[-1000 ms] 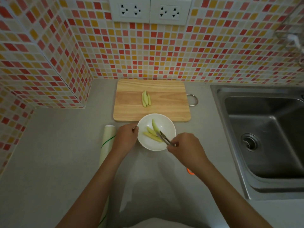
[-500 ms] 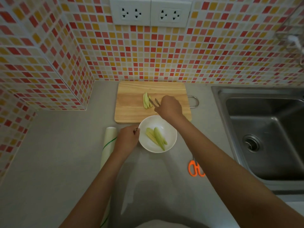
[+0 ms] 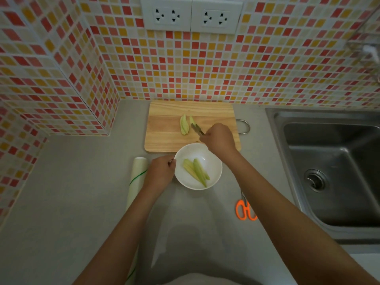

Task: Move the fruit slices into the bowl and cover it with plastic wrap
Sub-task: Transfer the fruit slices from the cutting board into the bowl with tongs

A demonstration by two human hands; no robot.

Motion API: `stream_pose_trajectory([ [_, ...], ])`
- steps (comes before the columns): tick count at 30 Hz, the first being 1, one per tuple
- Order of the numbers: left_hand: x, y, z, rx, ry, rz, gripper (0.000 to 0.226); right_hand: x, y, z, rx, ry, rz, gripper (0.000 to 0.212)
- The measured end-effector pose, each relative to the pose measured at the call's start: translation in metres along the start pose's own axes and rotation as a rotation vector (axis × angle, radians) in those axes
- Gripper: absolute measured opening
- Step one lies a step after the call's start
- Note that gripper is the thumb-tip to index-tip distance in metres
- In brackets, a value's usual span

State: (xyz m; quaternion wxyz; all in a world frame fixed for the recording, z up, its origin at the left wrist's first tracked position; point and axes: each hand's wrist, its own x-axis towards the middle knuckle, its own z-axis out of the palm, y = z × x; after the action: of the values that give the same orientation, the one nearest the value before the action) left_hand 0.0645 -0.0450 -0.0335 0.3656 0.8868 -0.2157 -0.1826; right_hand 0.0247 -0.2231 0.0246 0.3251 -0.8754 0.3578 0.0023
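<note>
Plastic wrap roll (image 3: 137, 177) lies at the bowl's 9 o'clock. Left hand (image 3: 160, 171) pinches the white bowl (image 3: 213, 161) rim, fingers closed on it; several green fruit slices (image 3: 196, 170) sit inside. At the bowl's 12 o'clock, the wooden cutting board (image 3: 164, 128) has slices (image 3: 184, 124) left. Right hand (image 3: 219, 137) clamps metal tongs (image 3: 197, 129), tips at one slice. Orange scissors (image 3: 244, 209) at 4 o'clock, steel sink (image 3: 329, 182) far right.

Left hand (image 3: 161, 171): arm extended forward, fingers curled, fingertips pinching a rim at the hand's right side. Right hand (image 3: 219, 138): arm reaches farther forward and crosses toward the left, fingers closed in a fist-like grip around a metal tool handle, knuckles facing up.
</note>
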Motion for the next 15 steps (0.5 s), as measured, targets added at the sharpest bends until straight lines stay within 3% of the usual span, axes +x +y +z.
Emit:
stream_pose_trajectory([
  [3, 0.000, 0.000, 0.000, 0.003, -0.005, -0.005, 0.028, -0.048, 0.014, -0.013, 0.047, -0.022, -0.034, 0.025],
  [10, -0.001, 0.002, -0.001, 0.029, -0.002, 0.016, 0.028, -0.121, 0.038, 0.002, -0.280, -0.190, -0.002, 0.025],
  [15, -0.002, 0.003, -0.001, 0.026, 0.005, 0.019, 0.028, -0.100, 0.024, -0.002, -0.259, -0.009, -0.067, 0.030],
])
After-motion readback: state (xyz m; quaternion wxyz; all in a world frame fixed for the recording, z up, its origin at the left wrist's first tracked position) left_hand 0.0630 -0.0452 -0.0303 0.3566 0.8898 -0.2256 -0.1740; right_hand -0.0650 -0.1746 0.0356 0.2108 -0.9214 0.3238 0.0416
